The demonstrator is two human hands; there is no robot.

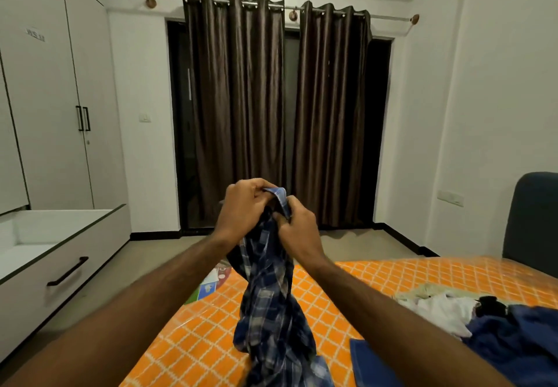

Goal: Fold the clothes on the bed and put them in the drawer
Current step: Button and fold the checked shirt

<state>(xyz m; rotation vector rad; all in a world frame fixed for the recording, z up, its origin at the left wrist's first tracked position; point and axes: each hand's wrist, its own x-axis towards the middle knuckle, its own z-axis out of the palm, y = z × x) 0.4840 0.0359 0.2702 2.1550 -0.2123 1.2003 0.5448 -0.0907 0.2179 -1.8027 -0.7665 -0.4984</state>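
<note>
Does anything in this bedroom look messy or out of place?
Yes. A heap of unfolded white, black and blue clothes lies crumpled on the orange patterned bed, right side. The white drawer at left stands pulled open. Both hands, left and right, hold up a bunched blue checked shirt.

Two hands (244, 205) (297, 229), one plaid shirt (268, 296), one open drawer (60, 253)

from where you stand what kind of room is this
Most likely a bedroom: a bed with an orange patterned cover and loose clothes on it, a tall white wardrobe with an open drawer on the left, and dark curtains ahead.
</note>
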